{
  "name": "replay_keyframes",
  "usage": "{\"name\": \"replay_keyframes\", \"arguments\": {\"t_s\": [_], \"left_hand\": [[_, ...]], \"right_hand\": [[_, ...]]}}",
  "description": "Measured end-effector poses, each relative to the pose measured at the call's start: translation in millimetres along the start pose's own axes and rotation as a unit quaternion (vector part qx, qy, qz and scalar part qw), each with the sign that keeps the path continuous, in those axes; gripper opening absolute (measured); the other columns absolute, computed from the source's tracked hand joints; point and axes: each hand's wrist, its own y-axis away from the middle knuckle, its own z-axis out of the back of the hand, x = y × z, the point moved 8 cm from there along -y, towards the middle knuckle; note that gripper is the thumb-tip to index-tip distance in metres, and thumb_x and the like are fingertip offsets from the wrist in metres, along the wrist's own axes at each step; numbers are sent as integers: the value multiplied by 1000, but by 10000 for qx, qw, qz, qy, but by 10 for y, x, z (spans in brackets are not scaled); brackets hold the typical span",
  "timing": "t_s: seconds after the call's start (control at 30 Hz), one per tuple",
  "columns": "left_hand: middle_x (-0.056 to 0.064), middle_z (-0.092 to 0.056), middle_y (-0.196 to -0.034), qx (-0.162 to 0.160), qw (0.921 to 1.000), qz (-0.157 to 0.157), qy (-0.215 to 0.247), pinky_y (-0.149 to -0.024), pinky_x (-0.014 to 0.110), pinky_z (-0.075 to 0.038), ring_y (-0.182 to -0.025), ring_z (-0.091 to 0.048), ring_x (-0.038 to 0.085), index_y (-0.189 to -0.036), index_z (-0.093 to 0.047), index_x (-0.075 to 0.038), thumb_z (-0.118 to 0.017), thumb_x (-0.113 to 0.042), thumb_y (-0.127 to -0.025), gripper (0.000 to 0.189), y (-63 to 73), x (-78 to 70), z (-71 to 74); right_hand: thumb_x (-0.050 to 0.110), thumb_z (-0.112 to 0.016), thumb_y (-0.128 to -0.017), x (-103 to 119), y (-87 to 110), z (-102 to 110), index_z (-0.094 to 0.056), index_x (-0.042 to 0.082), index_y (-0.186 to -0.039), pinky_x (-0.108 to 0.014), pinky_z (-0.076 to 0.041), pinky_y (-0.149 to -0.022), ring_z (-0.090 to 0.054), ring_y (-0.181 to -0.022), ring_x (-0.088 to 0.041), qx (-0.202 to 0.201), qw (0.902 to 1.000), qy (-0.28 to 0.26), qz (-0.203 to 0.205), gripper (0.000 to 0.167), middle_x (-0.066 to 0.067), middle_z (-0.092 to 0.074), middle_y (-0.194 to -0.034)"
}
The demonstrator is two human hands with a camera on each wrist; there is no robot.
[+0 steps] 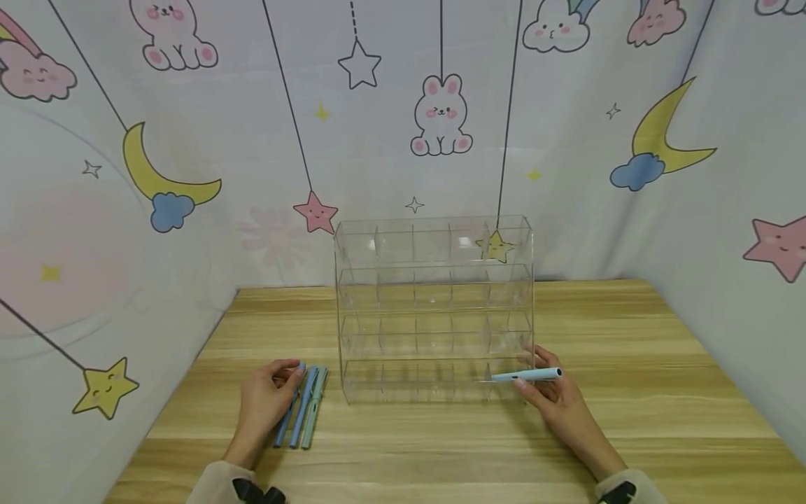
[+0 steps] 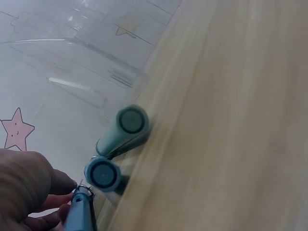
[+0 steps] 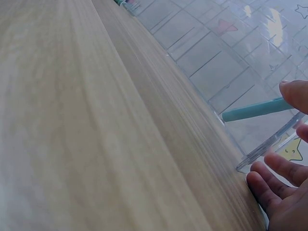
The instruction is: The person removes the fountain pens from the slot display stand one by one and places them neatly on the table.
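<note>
A clear acrylic organizer (image 1: 432, 322) with rows of compartments stands upright on the table. At its lower right corner my right hand (image 1: 562, 402) pinches a light blue pen (image 1: 535, 374), which lies nearly level across the bottom right compartment. In the right wrist view the thumb (image 3: 296, 95) is on that pen, and the other fingers spread beside the organizer's side wall. Left of the organizer, my left hand (image 1: 267, 395) pinches the upper end of a blue pen (image 2: 81, 211). Beside it lie another blue pen (image 1: 303, 407) and a green pen (image 1: 315, 407), side by side.
The wooden table (image 1: 434, 455) reaches back to a white curtain (image 1: 378, 140) printed with bunnies, stars and moons, which also hangs at both sides. The organizer stands in the middle, towards the back.
</note>
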Motion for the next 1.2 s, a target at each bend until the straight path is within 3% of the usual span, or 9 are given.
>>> {"name": "replay_keyframes", "arguments": {"t_s": [0.17, 0.53, 0.8, 1.03, 1.13, 1.2], "left_hand": [[15, -81, -96, -56, 10000, 11, -45, -65, 18, -51, -77, -70, 12, -116, -80, -2, -74, -13, -98, 22, -7, 7, -2], [14, -81, -93, -109, 9999, -12, 1, -65, 19, -52, -75, -69, 9, -116, -80, -1, -76, -11, -96, 23, 2, 16, 19], [13, -81, -91, -151, 9999, 11, 76, -64, 17, -51, -72, -67, 4, -115, -80, -2, -77, -11, -95, 22, -13, 21, -2], [15, -81, -92, -149, 9998, 20, 102, -66, 18, -53, -76, -72, 12, -114, -80, -1, -77, -11, -94, 22, 2, 15, 29], [15, -81, -93, -113, 9999, 34, 103, -67, 17, -53, -78, -73, 14, -115, -80, -1, -76, -12, -96, 23, -3, 13, 31], [15, -81, -94, -114, 9999, 41, 105, -67, 17, -53, -78, -73, 13, -116, -80, -2, -76, -13, -96, 23, -2, 9, 36]], "right_hand": [[14, -65, -108, 7, 7, 5, -38, 14, -164, -8, -46, -102, -49, -133, 16, -18, 10000, 40, 37, 63, -23, -57, -156], [16, -64, -108, -22, -6, -9, -36, 14, -165, -14, -53, -98, -54, -128, 14, 33, 9999, 101, -81, 63, -23, -55, -156], [13, -65, -108, 24, 6, 13, -39, 13, -164, -11, -52, -98, -51, -132, 14, -51, 9999, 54, 122, 62, -25, -57, -154], [15, -65, -108, -49, -16, 6, -38, 12, -164, -11, -50, -100, -50, -133, 14, -35, 9998, 173, 55, 63, -24, -57, -155], [16, -65, -108, -67, -20, 8, -37, 13, -165, -10, -49, -101, -50, -137, 8, -43, 9997, 245, -7, 63, -22, -58, -155], [17, -65, -108, -63, -18, 10, -37, 14, -165, -9, -48, -101, -54, -142, -7, -48, 9996, 270, -40, 63, -21, -58, -156]]}}
